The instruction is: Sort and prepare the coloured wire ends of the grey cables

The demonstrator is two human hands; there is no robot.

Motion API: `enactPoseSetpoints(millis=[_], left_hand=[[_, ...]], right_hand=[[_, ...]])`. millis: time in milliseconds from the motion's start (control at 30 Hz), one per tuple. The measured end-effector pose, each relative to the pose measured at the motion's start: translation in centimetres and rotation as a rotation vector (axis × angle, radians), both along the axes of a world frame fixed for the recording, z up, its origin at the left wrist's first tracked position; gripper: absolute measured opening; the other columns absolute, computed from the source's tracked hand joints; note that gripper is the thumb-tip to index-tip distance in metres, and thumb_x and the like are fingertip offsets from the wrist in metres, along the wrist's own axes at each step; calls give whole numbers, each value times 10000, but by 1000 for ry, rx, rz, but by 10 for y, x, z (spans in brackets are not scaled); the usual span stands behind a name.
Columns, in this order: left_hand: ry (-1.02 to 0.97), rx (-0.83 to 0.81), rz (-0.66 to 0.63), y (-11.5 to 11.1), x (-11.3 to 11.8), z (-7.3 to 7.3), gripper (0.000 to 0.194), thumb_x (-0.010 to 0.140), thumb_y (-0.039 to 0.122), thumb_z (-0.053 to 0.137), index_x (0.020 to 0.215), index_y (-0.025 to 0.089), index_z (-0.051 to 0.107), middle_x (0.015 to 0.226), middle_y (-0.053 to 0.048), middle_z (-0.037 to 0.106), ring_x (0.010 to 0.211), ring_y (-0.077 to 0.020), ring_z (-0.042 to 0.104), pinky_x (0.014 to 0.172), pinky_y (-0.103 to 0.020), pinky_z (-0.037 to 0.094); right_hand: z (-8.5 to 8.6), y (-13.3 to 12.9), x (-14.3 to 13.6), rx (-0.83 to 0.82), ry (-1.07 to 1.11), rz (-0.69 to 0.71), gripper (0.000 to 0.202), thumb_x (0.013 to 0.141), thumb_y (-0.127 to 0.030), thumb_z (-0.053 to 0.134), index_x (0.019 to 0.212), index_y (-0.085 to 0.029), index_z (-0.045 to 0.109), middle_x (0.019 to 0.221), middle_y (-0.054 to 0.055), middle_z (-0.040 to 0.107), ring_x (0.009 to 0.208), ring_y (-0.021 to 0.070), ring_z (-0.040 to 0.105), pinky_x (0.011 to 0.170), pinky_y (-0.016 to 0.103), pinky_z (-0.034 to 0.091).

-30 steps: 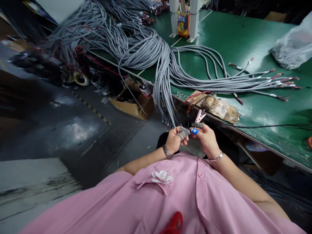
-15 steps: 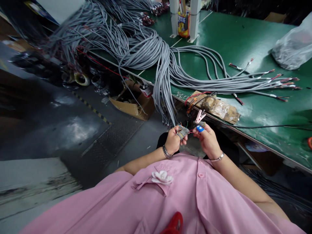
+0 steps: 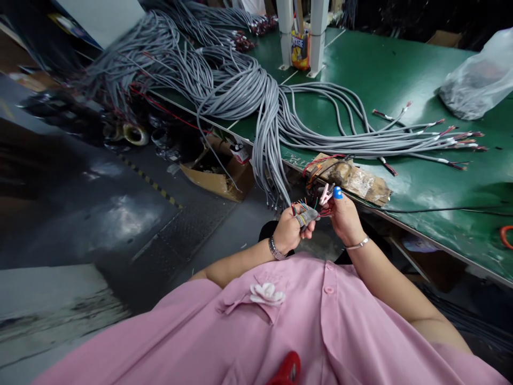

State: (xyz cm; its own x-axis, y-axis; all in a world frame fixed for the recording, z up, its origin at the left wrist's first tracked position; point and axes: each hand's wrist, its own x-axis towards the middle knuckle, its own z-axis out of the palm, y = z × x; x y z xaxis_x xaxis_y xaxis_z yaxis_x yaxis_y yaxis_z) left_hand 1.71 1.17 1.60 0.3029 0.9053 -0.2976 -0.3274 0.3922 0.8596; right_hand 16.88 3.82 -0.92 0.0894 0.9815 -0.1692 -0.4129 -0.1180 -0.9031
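My left hand (image 3: pixel 294 230) is closed around the end of a grey cable, with grey covers on some of its fingers. Thin coloured wires (image 3: pixel 303 204) fan out above that grip. Dark red wires (image 3: pixel 324 212) stick out from it toward my right hand (image 3: pixel 345 218). That hand is closed, a blue cover on its thumb, which points up; what its fingers pinch is hidden. Just beside the thumb is a pink clip (image 3: pixel 326 194) at the table edge. A hanging bundle of grey cables (image 3: pixel 267 155) comes down close to my left hand.
More grey cables (image 3: pixel 385 140) lie across the green table (image 3: pixel 393 69), their stripped ends pointing right. A taped cardboard piece (image 3: pixel 360 182) sits at the table edge. A plastic bag (image 3: pixel 476 75) stands at the right. Below the edge is an open cardboard box (image 3: pixel 216 179).
My right hand has moved up and slightly right, its blue-covered thumb now upright beside the pink clip. My left hand has shifted a little to the right with the cable end. The view has tilted slightly.
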Motion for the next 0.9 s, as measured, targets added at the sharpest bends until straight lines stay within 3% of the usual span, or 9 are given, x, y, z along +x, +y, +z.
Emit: enactPoseSetpoints(millis=[100, 300, 500, 733, 900], left_hand=[[21, 7, -30, 3, 1, 0, 333, 715, 439, 730, 762, 135, 603, 509, 16, 579, 344, -74, 480, 332, -188, 255], [55, 24, -65, 3, 2, -6, 307, 727, 426, 716, 742, 146, 591, 518, 18, 585, 354, -74, 486, 342, -191, 275], [75, 36, -64, 3, 3, -9, 290, 740, 404, 712, 718, 143, 588, 523, 15, 587, 348, -70, 480, 337, -188, 268], [73, 34, -60, -5, -4, -12, 291, 758, 419, 696, 750, 145, 599, 516, 17, 585, 346, -74, 478, 337, -194, 274], [51, 14, 40, -9, -5, -12, 289, 743, 411, 715, 773, 159, 576, 532, 35, 586, 359, -70, 485, 334, -185, 270]], right_hand=[[-3, 1, -3, 66, -103, -137, 474, 829, -644, 567, 709, -199, 681, 640, 2, 624, 590, 107, 527, 568, 230, 445], [6, 7, -11, -166, 319, -19, 449, 723, -638, 697, 779, -194, 667, 743, 12, 685, 604, 116, 588, 570, 246, 502], [12, 10, -17, -176, 393, -83, 403, 734, -573, 731, 778, -179, 659, 688, 3, 669, 586, 105, 589, 567, 230, 503], [6, 2, -7, -233, 415, 68, 548, 768, -736, 558, 833, -201, 655, 778, 25, 701, 616, 116, 613, 576, 239, 517], [6, -2, 0, -197, 435, 176, 560, 750, -747, 567, 833, -200, 649, 804, 32, 702, 597, 113, 587, 538, 233, 495]])
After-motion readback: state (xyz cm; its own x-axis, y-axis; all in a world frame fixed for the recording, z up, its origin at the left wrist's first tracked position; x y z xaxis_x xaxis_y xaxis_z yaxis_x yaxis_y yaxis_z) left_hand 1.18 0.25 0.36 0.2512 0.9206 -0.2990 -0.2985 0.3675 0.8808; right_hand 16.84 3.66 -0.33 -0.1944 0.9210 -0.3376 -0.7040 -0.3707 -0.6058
